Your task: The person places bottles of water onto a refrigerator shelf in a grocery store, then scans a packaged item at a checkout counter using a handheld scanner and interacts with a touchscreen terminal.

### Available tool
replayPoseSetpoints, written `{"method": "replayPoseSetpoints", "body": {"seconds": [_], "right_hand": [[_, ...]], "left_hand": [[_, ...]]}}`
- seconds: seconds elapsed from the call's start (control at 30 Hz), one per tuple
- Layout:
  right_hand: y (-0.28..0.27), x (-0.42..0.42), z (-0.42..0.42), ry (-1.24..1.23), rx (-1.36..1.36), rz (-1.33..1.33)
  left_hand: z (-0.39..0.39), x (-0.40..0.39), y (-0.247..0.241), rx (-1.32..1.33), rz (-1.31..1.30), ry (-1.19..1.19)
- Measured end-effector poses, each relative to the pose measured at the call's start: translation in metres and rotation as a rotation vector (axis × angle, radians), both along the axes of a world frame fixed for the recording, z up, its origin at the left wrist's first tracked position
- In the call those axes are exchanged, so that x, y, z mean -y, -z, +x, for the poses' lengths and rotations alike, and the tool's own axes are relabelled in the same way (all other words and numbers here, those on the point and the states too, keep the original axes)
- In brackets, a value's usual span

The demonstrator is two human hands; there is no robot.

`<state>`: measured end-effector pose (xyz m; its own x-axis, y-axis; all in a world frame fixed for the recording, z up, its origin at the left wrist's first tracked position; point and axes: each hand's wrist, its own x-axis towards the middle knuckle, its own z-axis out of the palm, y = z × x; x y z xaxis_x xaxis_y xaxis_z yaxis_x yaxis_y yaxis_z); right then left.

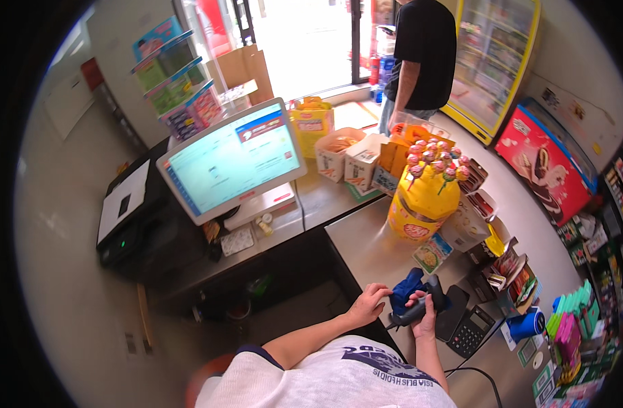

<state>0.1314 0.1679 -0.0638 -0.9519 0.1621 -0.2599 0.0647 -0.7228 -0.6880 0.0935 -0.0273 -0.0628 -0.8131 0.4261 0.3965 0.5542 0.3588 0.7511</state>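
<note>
A dark handheld barcode scanner (410, 312) is gripped in my right hand (424, 315), its head tilted up over the steel counter. My left hand (367, 305) is beside it, fingers touching the edge of a crumpled blue cloth (407, 289) that lies against the scanner. Whether the left fingers pinch the cloth cannot be told. Just right of the scanner are a black stand (454, 312) and a black calculator (470, 331).
A touchscreen monitor (232, 158) stands at the left beside a black printer (138, 224). A yellow lollipop container (423, 204) and snack boxes line the counter's far side. A person in a black shirt (426, 56) stands beyond, near a glass-door fridge (490, 61).
</note>
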Motion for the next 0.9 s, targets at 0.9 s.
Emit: {"method": "replayPoseSetpoints", "body": {"seconds": [0.9], "right_hand": [[-0.013, 0.011, 0.002, 0.013, -0.005, -0.056]], "left_hand": [[-0.012, 0.066, -0.023, 0.049, -0.058, 0.104]]}}
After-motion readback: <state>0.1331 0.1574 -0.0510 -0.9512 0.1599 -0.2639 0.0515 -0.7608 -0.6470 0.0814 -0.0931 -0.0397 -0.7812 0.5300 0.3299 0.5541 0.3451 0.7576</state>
